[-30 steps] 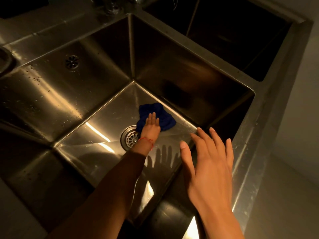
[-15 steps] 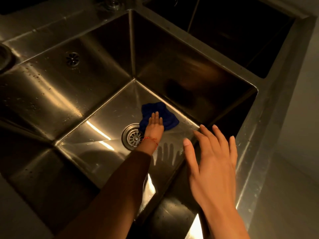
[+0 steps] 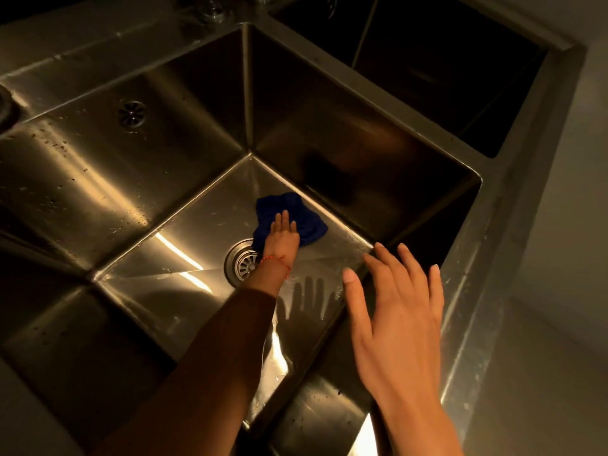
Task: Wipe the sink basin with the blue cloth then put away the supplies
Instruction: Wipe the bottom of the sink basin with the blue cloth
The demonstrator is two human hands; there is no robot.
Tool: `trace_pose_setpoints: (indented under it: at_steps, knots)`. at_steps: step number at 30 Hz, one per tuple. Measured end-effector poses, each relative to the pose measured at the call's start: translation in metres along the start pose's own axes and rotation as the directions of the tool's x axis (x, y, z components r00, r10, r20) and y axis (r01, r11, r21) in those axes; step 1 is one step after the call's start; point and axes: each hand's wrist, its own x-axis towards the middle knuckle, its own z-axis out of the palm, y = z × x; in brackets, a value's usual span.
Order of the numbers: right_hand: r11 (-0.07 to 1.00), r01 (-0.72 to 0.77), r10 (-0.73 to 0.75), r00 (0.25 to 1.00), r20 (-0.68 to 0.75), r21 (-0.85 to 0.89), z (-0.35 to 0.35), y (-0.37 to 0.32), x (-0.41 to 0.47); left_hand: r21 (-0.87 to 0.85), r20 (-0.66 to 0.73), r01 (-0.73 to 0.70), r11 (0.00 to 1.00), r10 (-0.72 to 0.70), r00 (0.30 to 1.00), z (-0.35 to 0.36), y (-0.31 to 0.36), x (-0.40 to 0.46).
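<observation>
1. A steel sink (image 3: 98, 179) fills most of the view; its deep square basin has brushed walls that catch warm, dim light in streaks.
2. The basin floor shines with two bright reflections left of the drain (image 3: 243, 263), which sits near the middle of the floor.
3. The cloth (image 3: 296, 209), dark blue and bunched, lies on the basin floor just beyond the drain, close to the far corner and touching the foot of the right wall.
4. The left hand (image 3: 283, 238) reaches down into the basin and presses flat on the cloth, fingers straight and close together; a red thread circles its wrist.
5. The right hand (image 3: 398, 307) hovers above the basin's near right corner, fingers spread wide and relaxed, holding nothing; its shadow falls on the floor below.
6. An overflow (image 3: 131, 114), round and slotted, sits high on the left wall, and water spots and specks dot that wall below it.
7. A second basin (image 3: 444, 77), darker, lies beyond the right wall, parted from the first by a narrow steel rim.
8. The base of a tap (image 3: 214, 9) shows at the far rim, cut off by the frame.
9. A pale counter (image 3: 543, 357) runs along the sink's right edge.
</observation>
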Motion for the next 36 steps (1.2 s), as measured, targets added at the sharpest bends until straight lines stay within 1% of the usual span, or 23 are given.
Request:
trace_pose_setpoints:
  at_steps: [3, 6, 9, 13, 15, 19, 23, 32, 36]
  knots:
    - [1.0, 0.006, -0.006, 1.0, 0.006, -0.001, 0.0, 0.0, 0.0, 0.036, 0.006, -0.056, 0.998, 0.055, 0.998, 0.005, 0.004, -0.004]
    - [1.0, 0.01, -0.01, 1.0, 0.0, 0.002, 0.0, 0.001, 0.0, 0.047, 0.021, -0.071, 0.996, 0.07, 0.997, 0.006, -0.004, 0.0]
    - [1.0, 0.01, -0.01, 1.0, -0.005, 0.009, -0.001, 0.0, 0.001, 0.05, 0.021, -0.038, 0.998, 0.037, 0.999, 0.002, -0.013, 0.005]
    - [1.0, 0.014, -0.014, 1.0, -0.002, 0.013, 0.0, 0.001, 0.0, 0.013, 0.017, 0.031, 0.999, -0.031, 0.999, -0.003, -0.015, 0.01]
    - [1.0, 0.013, -0.014, 1.0, 0.003, 0.008, -0.001, 0.0, 0.0, 0.023, 0.001, 0.033, 0.999, -0.033, 0.999, -0.004, -0.012, 0.007]
    - [1.0, 0.013, -0.013, 1.0, 0.007, 0.0, -0.002, 0.0, 0.0, 0.068, 0.014, -0.041, 0.997, 0.04, 0.999, 0.003, -0.007, -0.003]
    - [1.0, 0.016, -0.016, 1.0, 0.005, -0.007, -0.001, 0.0, 0.001, 0.122, 0.037, -0.116, 0.986, 0.113, 0.993, 0.004, -0.021, -0.001]
    - [1.0, 0.013, -0.013, 1.0, 0.004, -0.006, 0.0, 0.001, 0.001, 0.083, 0.041, -0.044, 0.996, 0.04, 0.998, -0.006, -0.009, -0.001]
    - [1.0, 0.013, -0.013, 1.0, -0.01, -0.006, 0.0, 0.001, 0.001, 0.109, 0.04, -0.076, 0.991, 0.072, 0.997, -0.001, 0.001, -0.008]
